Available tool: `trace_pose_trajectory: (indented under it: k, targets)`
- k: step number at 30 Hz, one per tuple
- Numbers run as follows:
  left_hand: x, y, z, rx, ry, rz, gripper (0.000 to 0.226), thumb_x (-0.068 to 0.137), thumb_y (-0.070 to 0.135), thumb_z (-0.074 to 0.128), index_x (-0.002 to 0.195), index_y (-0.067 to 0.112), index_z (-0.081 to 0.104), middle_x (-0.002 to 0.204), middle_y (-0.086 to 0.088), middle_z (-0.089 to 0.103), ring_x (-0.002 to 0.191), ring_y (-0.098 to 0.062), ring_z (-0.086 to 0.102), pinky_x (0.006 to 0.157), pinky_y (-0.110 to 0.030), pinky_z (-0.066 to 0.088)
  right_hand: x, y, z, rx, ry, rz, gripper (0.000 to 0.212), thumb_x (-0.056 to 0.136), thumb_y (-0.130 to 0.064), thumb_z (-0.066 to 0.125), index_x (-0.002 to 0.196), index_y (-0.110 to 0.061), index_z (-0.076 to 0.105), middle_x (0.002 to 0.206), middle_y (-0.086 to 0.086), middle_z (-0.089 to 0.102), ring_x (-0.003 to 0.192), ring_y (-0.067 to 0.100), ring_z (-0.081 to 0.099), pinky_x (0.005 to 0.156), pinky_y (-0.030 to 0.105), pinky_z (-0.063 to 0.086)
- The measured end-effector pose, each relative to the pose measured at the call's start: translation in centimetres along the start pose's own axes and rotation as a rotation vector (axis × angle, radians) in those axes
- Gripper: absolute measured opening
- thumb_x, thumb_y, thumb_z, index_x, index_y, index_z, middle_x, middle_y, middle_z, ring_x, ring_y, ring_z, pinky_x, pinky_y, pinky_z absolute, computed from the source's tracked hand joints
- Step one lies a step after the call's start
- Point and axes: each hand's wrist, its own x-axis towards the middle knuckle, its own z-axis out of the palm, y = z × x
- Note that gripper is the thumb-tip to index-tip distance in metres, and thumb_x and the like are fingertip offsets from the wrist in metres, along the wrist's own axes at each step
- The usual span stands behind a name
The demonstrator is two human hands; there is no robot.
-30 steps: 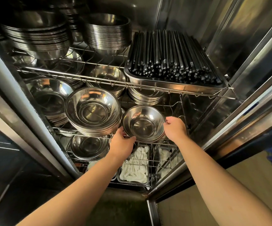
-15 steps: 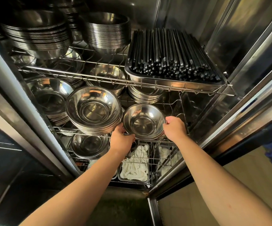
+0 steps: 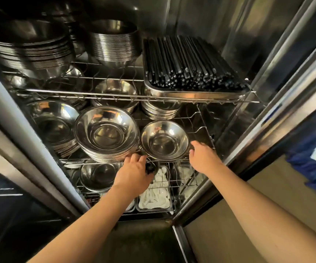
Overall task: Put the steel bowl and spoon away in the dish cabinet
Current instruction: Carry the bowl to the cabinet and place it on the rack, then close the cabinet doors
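A steel bowl sits upright on the middle wire rack of the open dish cabinet, just right of a stack of larger bowls, so that part looks done. Both hands are at its front rim with fingers loosely apart: the left hand just below, the right hand beside it. No spoon is visible, so it seems left to do.

Steel bowl on wire shelf

Middle wire shelf: steel bowl sits upright, rt of a bowl stack; more stacks behind.
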Motion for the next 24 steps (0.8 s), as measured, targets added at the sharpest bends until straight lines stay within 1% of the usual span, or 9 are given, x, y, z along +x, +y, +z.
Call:
trace_pose_trajectory:
  k: [2, 4, 7, 9, 12, 14, 17, 21, 24]
  targets:
    - [-0.7, -0.2, 0.5, 0.135, -0.007, 0.043, 0.069, 0.092, 0.054, 0.050, 0.148, 0.017, 0.034, 0.144, -0.008, 0.042, 0.133, -0.031, 0.038, 0.100, -0.046, 0.048, -2.0, 0.3, 0.3, -0.049, -0.019, -0.027, 0.040, 0.101, -0.033, 0.044, 0.138, -0.018, 0.052, 0.131, 0.010, 0.062, 0.119, 0.031, 0.060, 0.097, 0.045, 0.050]
    - [-1.3, -0.4, 0.9, 0.261, -0.033, 0.072, 0.074, 0.093, 0.058, 0.045, 0.152, 0.016, 0.027, 0.150, -0.008, 0.036, 0.136, -0.032, 0.036, 0.101, -0.046, 0.049, -4.4, 0.9, 0.5, -0.134, -0.014, -0.077, 0.042, 0.099, -0.035, 0.046, 0.137, -0.018, 0.055, 0.134, 0.008, 0.059, 0.122, 0.030, 0.057, 0.098, 0.045, 0.051]
    - [-2.2, -0.4, 1.3, 0.389, -0.055, 0.120, 0.076, 0.092, 0.062, 0.043, 0.152, 0.017, 0.029, 0.158, -0.011, 0.029, 0.140, -0.033, 0.033, 0.101, -0.045, 0.048, -8.3, 2.1, 0.2, -0.227, 0.018, -0.092, 0.039, 0.099, -0.036, 0.047, 0.127, -0.015, 0.062, 0.124, 0.008, 0.061, 0.120, 0.029, 0.054, 0.092, 0.043, 0.053]
    - [-3.2, 0.2, 1.4, 0.410, -0.051, 0.159, 0.072, 0.092, 0.062, 0.043, 0.149, 0.018, 0.036, 0.153, -0.010, 0.037, 0.138, -0.032, 0.036, 0.102, -0.045, 0.048, -11.3, 3.0, -0.3, -0.224, 0.029, -0.073, 0.035, 0.098, -0.035, 0.048, 0.120, -0.014, 0.064, 0.116, 0.007, 0.061, 0.117, 0.029, 0.054, 0.087, 0.044, 0.055]
    - [-5.7, 3.1, 1.8, 0.395, -0.040, 0.272, 0.065, 0.091, 0.062, 0.044, 0.142, 0.020, 0.046, 0.141, -0.005, 0.051, 0.132, -0.028, 0.043, 0.100, -0.043, 0.049, -17.1, 5.0, -1.7, -0.215, 0.083, -0.046, 0.030, 0.096, -0.035, 0.052, 0.115, -0.015, 0.065, 0.113, 0.007, 0.062, 0.114, 0.030, 0.057, 0.084, 0.041, 0.052]
    - [-8.2, 6.2, 2.3, 0.377, -0.039, 0.385, 0.060, 0.091, 0.062, 0.044, 0.137, 0.024, 0.051, 0.135, -0.002, 0.057, 0.129, -0.026, 0.047, 0.098, -0.042, 0.049, -21.9, 6.9, -3.0, -0.221, 0.129, 0.001, 0.028, 0.096, -0.036, 0.054, 0.110, -0.015, 0.067, 0.109, 0.007, 0.063, 0.111, 0.030, 0.059, 0.082, 0.040, 0.053]
    - [-13.1, 12.2, 3.4, 0.310, -0.019, 0.559, 0.052, 0.089, 0.062, 0.045, 0.128, 0.030, 0.056, 0.127, 0.005, 0.061, 0.123, -0.021, 0.052, 0.096, -0.039, 0.047, -29.8, 10.5, -5.2, -0.283, 0.183, 0.071, 0.032, 0.096, -0.042, 0.051, 0.109, -0.019, 0.068, 0.109, 0.003, 0.063, 0.111, 0.026, 0.057, 0.085, 0.039, 0.051]
    - [-20.5, 20.3, 4.8, 0.285, 0.025, 0.754, 0.054, 0.090, 0.061, 0.043, 0.133, 0.030, 0.055, 0.131, 0.006, 0.059, 0.125, -0.019, 0.050, 0.104, -0.037, 0.042, -40.3, 14.9, -8.4, -0.352, 0.249, 0.113, 0.035, 0.098, -0.045, 0.047, 0.112, -0.020, 0.066, 0.112, 0.000, 0.061, 0.115, 0.023, 0.053, 0.092, 0.041, 0.051]
    - [-26.2, 26.3, 4.5, 0.283, 0.123, 0.864, 0.052, 0.091, 0.059, 0.040, 0.128, 0.027, 0.057, 0.122, 0.003, 0.062, 0.118, -0.021, 0.054, 0.099, -0.037, 0.044, -47.2, 17.1, -11.2, -0.405, 0.345, 0.072, 0.028, 0.093, -0.040, 0.059, 0.099, -0.015, 0.069, 0.099, 0.004, 0.062, 0.107, 0.028, 0.058, 0.083, 0.044, 0.055]
